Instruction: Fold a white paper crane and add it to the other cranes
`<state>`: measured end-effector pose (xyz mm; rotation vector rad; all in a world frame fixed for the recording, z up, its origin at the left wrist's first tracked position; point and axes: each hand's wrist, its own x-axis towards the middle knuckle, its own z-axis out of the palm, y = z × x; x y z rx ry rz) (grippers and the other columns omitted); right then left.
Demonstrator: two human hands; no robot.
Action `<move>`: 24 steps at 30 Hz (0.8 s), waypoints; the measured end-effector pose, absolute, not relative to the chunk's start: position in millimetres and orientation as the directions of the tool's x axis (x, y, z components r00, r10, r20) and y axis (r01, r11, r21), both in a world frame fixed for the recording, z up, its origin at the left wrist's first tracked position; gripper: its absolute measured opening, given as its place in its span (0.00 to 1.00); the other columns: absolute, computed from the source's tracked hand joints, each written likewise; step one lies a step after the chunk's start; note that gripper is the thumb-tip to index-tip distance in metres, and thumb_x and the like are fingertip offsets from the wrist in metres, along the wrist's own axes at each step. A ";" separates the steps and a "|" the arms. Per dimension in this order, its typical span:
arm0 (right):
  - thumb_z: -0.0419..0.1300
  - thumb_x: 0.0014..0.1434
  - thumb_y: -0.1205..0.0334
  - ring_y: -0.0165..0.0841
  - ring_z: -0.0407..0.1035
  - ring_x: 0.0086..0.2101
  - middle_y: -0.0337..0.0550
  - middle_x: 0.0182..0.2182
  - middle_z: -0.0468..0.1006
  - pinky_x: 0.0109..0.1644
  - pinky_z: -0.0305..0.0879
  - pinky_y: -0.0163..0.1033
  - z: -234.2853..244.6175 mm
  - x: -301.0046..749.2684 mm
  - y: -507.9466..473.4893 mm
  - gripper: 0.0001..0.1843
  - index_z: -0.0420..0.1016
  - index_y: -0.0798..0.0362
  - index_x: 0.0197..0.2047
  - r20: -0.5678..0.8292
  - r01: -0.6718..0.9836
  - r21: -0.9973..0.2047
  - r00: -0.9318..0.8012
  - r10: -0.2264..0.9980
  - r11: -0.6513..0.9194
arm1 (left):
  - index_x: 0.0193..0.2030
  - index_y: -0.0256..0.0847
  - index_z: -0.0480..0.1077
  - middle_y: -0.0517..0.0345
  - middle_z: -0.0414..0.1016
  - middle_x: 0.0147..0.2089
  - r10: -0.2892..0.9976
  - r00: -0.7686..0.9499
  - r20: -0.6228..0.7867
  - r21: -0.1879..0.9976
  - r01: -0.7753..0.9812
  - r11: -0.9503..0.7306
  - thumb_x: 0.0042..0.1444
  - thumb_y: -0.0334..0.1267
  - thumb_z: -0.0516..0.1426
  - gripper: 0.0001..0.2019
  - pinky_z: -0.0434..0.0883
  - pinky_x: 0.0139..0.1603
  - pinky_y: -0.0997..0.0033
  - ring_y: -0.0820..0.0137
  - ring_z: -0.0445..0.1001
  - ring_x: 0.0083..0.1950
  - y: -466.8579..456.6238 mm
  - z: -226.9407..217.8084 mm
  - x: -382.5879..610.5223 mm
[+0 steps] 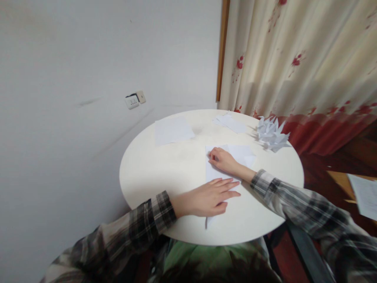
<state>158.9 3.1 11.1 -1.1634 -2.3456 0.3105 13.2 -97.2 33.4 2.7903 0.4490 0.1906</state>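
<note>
A folded sheet of white paper (216,173) lies on the round white table under both my hands. My left hand (209,196) rests flat over its near part, fingers spread and pointing right. A narrow folded end of the paper sticks out below the left palm. Farther up, my right hand (222,160) presses on the sheet close to its upper left edge. The fingers of that hand are curled in with the thumb near them, and I see nothing held between them. Part of the sheet's fold is hidden beneath the hands.
The table (153,173) stands against a wall. White sheets (173,131) lie at the back left, smaller paper pieces (231,122) at the back. Several folded paper shapes with pointed tips (271,133) are clustered at the right edge. A flowered curtain (265,59) hangs behind.
</note>
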 end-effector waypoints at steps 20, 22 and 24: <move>0.57 0.53 0.68 0.32 0.63 0.37 0.45 0.33 0.70 0.44 0.58 0.37 10.1 158.8 2.5 0.04 0.67 0.55 0.27 0.346 0.688 -0.405 -0.495 0.797 0.602 | 0.61 0.40 0.55 0.53 0.48 0.67 0.330 0.939 0.098 0.336 0.281 -0.899 0.57 0.32 0.47 0.23 0.45 0.66 0.61 0.64 0.44 0.68 -96.5 32.2 14.0; 0.57 0.53 0.68 0.33 0.63 0.38 0.45 0.35 0.70 0.45 0.59 0.37 8.8 158.6 4.7 0.03 0.68 0.56 0.28 0.333 0.679 -0.426 -0.496 0.802 0.598 | 0.61 0.41 0.55 0.53 0.48 0.67 0.329 0.939 0.094 0.338 0.281 -0.898 0.57 0.32 0.48 0.23 0.45 0.66 0.61 0.64 0.44 0.68 -96.8 32.1 14.3; 0.57 0.53 0.69 0.33 0.63 0.39 0.46 0.35 0.70 0.46 0.59 0.37 6.8 158.1 8.1 0.02 0.69 0.56 0.29 0.317 0.676 -0.446 -0.493 0.810 0.587 | 0.61 0.41 0.55 0.53 0.48 0.67 0.330 0.940 0.089 0.338 0.283 -0.898 0.57 0.32 0.48 0.23 0.45 0.66 0.61 0.64 0.43 0.68 -97.3 31.9 15.0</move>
